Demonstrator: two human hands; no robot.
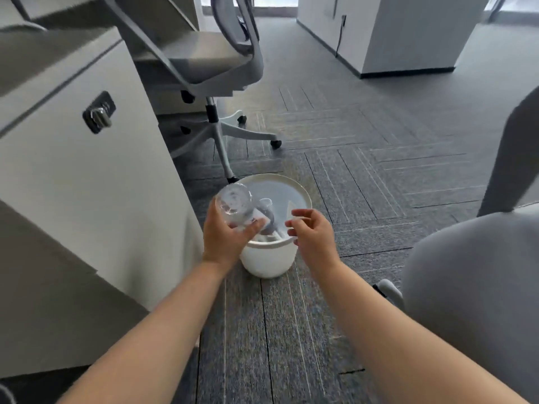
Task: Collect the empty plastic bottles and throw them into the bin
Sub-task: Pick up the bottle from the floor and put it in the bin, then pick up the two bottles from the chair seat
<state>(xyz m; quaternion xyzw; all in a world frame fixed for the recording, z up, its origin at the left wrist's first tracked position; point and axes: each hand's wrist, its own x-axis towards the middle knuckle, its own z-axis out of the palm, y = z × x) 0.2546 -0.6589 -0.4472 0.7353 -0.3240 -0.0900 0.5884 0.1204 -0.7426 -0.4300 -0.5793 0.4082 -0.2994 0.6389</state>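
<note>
A white round bin (268,262) stands on the grey carpet in the middle of the head view. My left hand (226,240) grips a clear empty plastic bottle (236,205) over the bin's near left rim, its base tilted up toward me and its neck pointing down into the bin. Another clear bottle (267,204) lies inside the bin, partly hidden. My right hand (313,234) hovers over the bin's near right rim with its fingers loosely curled and apart, holding nothing.
A white cabinet (87,176) with a lock stands close on the left. A grey office chair (221,62) is behind the bin, its wheeled base (248,135) close to the rim. A second grey chair seat (472,287) fills the right foreground.
</note>
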